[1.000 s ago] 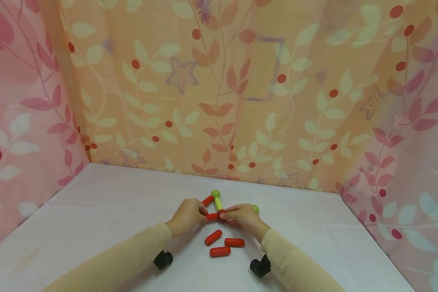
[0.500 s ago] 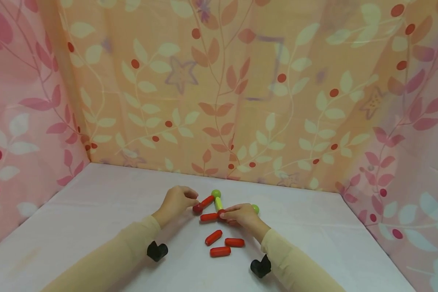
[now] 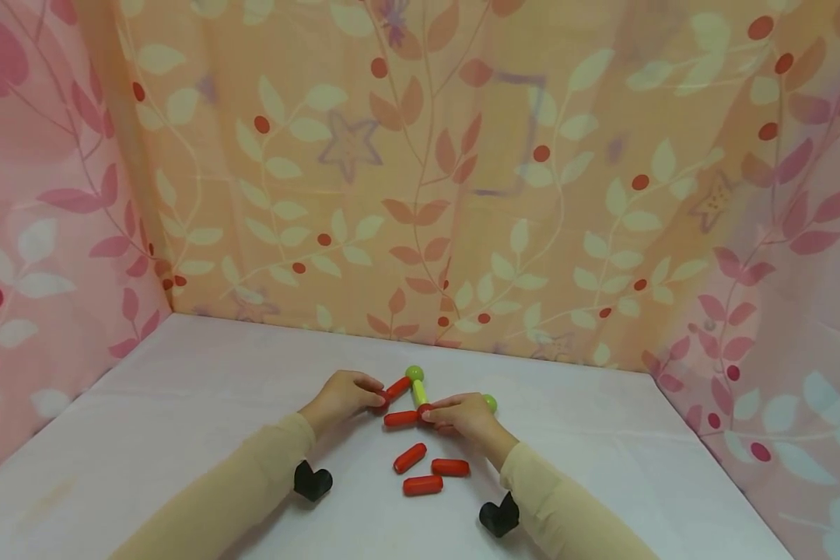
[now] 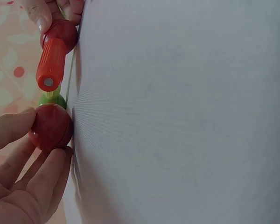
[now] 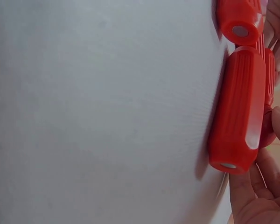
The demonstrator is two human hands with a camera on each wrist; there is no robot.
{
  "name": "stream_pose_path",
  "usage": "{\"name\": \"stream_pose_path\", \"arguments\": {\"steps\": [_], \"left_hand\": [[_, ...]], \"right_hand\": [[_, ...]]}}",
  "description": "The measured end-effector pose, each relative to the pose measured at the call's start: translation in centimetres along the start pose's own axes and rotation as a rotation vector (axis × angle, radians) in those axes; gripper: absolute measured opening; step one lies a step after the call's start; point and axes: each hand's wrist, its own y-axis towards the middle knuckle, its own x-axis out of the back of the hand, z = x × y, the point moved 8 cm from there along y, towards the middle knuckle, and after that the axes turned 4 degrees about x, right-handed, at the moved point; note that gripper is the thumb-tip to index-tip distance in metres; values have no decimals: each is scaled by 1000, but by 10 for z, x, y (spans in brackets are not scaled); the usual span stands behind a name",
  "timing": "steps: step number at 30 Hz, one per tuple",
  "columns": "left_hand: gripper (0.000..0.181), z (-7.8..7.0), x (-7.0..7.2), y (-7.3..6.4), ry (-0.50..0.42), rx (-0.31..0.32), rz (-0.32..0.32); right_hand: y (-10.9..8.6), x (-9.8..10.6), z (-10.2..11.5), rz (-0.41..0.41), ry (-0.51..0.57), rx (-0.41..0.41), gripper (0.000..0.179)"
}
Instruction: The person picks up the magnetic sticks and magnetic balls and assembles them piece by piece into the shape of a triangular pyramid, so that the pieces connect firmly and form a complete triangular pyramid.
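My left hand (image 3: 344,398) pinches a red ball (image 4: 51,127) between thumb and fingers. That ball sits at the near end of a red rod (image 3: 397,388), whose far end meets a green ball (image 3: 414,374). From the green ball a yellow-green rod (image 3: 420,393) runs toward a second red ball (image 3: 425,412), which my right hand (image 3: 467,417) holds. Another red rod (image 3: 400,420) sticks out leftward from this second ball; its free end shows a silvery disc in the left wrist view. My right hand partly hides the second ball.
Several loose red rods lie nearer on the white table (image 3: 574,467), one slanted (image 3: 410,458), one to the right (image 3: 451,467) and one in front (image 3: 423,486). Another green ball (image 3: 490,403) shows behind my right hand. Patterned cloth (image 3: 406,194) stands behind the table.
My left hand has left the front red rod, moved left and back, and now grips the red ball at the other rod's end. My right hand stays in place.
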Motion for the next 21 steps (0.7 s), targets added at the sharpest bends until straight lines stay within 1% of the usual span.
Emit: {"name": "stream_pose_path", "arguments": {"steps": [3, 7, 10, 15, 21], "left_hand": [[25, 2, 1, 0, -4, 7, -4], [24, 6, 4, -1, -12, 22, -4], [25, 7, 6, -3, -15, 17, -2], [24, 6, 8, -6, 13, 4, -8], [24, 5, 9, -8, 35, 4, -25]], "right_hand": [[-1, 0, 0, -6, -2, 4, 32], [-1, 0, 1, -6, -2, 17, 32], [-1, 1, 1, -17, 1, 22, 32], [-2, 2, 0, -48, 8, 13, 31], [-4, 3, -2, -77, 19, -2, 32]]}}
